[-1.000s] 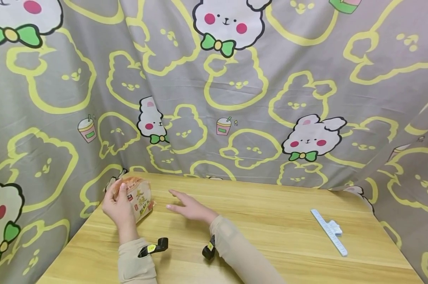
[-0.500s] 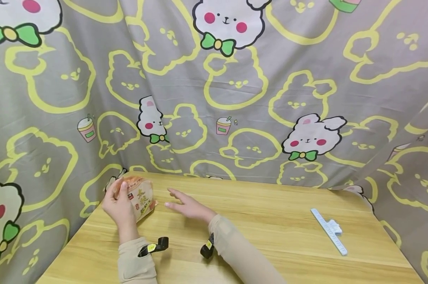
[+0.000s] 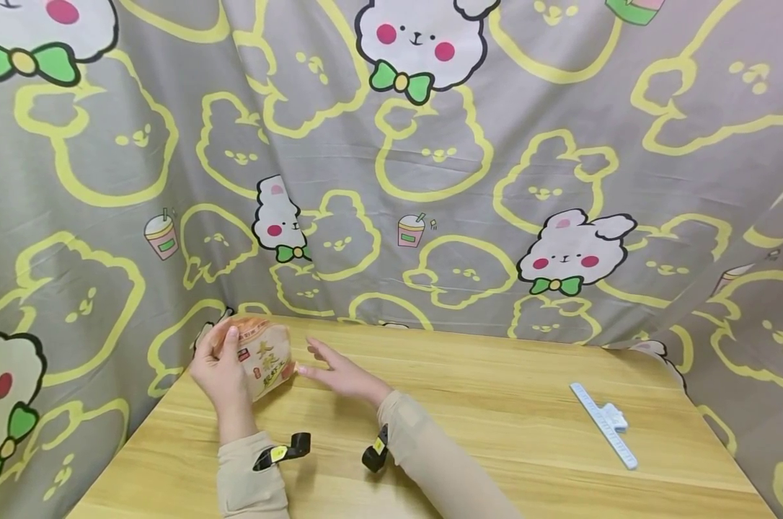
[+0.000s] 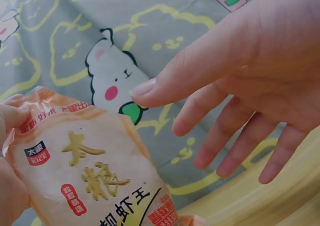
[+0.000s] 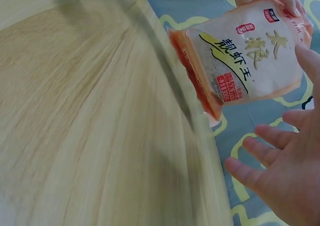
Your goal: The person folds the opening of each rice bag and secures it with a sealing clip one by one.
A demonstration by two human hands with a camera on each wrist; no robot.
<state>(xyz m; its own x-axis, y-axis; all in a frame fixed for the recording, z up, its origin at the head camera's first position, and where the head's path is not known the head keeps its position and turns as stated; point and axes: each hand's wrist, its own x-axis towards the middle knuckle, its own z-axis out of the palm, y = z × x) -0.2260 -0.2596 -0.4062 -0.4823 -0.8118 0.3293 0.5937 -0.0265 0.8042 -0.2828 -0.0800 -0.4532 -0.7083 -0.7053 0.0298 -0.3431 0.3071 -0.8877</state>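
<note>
A white-and-orange plastic bag of rice (image 3: 271, 357) is at the left part of the table, tilted, its printed front facing me. My left hand (image 3: 219, 378) grips its upper left edge, thumb in front. In the left wrist view the lettered bag (image 4: 87, 171) fills the lower left corner. To the right of it, my right hand (image 3: 346, 375) is held with fingers spread and nothing in them. Its thumb comes close to the bag; whether they touch I cannot tell. The right wrist view shows the bag (image 5: 250, 56) raised beside the table edge, above the extended fingers (image 5: 270, 153).
A pale blue ruler-shaped bag clip (image 3: 602, 425) lies on the right side of the wooden table (image 3: 482, 404). A grey curtain (image 3: 391, 158) with cartoon prints hangs behind and along both sides of the table.
The left hand and the bag have shifted slightly to the right. The right hand has come a little to the left, so the gap between it and the bag has narrowed.
</note>
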